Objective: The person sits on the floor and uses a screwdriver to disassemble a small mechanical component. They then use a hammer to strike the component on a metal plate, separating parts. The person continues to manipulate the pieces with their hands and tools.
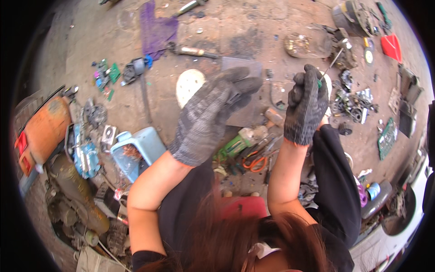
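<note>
My left hand (217,108), in a dark grey knit glove, is raised over a flat metal plate (246,64). Its fingers are bent towards the right, and whether they hold anything is hidden by the glove. My right hand (307,102), gloved alike, is closed around the green handle of a screwdriver (331,64). The thin shaft points up and to the right, towards a dark metal part (346,56). Below and between the hands lie a green power tool (234,146), a hammer (274,117) and orange-handled scissors (255,164).
A light blue plastic container (153,142) with copper-coloured scrap is at left. A purple cloth (158,30) and a long-handled hammer (193,51) lie ahead. A clear tub of small parts (309,46), a heap of metal parts (357,105) and a green circuit board (387,139) are at right.
</note>
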A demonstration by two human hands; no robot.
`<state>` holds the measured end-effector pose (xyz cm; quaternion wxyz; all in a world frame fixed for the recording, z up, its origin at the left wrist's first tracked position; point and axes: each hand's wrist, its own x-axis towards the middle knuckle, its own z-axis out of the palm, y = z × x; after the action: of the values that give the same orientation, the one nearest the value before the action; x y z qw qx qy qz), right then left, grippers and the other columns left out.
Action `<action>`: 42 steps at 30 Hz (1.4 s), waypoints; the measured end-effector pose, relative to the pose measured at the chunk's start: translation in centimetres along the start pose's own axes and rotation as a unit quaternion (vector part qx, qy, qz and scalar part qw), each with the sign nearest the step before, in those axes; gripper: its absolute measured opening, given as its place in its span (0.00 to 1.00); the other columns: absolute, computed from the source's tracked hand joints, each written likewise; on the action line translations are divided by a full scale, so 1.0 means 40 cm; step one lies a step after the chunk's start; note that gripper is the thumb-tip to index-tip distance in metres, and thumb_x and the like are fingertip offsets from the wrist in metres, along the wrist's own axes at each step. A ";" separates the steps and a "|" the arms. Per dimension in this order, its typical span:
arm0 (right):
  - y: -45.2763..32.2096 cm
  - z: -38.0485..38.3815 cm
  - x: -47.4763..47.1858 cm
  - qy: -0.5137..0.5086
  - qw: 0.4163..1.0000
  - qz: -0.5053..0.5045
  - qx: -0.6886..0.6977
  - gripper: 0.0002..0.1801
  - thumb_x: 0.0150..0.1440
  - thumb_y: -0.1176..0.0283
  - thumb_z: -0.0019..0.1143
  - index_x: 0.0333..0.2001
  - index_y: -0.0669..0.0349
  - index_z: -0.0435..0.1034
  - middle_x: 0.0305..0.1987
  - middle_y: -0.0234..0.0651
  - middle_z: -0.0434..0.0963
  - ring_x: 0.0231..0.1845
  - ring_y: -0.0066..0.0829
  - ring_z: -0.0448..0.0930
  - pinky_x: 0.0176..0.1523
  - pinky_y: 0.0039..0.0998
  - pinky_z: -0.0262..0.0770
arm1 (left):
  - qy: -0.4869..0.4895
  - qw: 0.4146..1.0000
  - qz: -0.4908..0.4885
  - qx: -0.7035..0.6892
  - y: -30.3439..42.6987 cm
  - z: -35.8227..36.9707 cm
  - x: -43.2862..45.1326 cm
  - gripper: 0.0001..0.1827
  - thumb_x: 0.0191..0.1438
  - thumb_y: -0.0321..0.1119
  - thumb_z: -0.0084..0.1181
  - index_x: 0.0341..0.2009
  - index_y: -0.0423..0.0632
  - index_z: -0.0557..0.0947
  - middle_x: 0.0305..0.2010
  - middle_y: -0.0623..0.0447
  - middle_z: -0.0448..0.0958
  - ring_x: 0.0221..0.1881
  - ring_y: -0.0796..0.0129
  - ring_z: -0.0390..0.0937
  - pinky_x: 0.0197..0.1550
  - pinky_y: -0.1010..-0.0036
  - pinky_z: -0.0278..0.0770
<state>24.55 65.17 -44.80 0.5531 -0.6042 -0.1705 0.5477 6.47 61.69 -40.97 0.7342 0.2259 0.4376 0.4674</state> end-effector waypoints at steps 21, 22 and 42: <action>-0.010 0.133 -0.285 -0.114 0.983 0.020 -0.143 0.12 0.52 0.77 0.55 0.41 0.66 0.67 0.30 0.34 0.74 0.31 0.17 0.74 0.37 0.20 0.70 | 0.107 0.958 -0.124 -0.237 0.027 -0.011 -0.035 0.29 0.58 0.57 0.38 0.47 0.42 0.71 0.48 0.40 0.73 0.48 0.54 0.73 0.53 0.64 0.71; -0.002 0.120 -0.283 -0.138 0.985 -0.002 -0.099 0.15 0.54 0.77 0.51 0.45 0.67 0.62 0.30 0.34 0.74 0.31 0.18 0.73 0.35 0.20 0.70 | 0.134 0.959 -0.124 -0.215 0.031 -0.009 -0.031 0.30 0.58 0.58 0.37 0.46 0.42 0.71 0.47 0.40 0.74 0.47 0.54 0.73 0.52 0.63 0.72; -0.158 0.039 -0.177 -0.218 0.864 -0.167 -0.423 0.11 0.43 0.78 0.63 0.34 0.64 0.75 0.33 0.37 0.78 0.33 0.25 0.78 0.40 0.24 0.72 | 0.244 0.962 -0.054 -0.113 0.022 -0.004 0.025 0.25 0.56 0.55 0.45 0.37 0.42 0.71 0.35 0.37 0.77 0.41 0.51 0.78 0.46 0.63 0.76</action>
<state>23.32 62.26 -35.69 0.2761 -0.6078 -0.6003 0.4405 6.08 62.96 -40.82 0.6499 -0.0036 0.5591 0.5148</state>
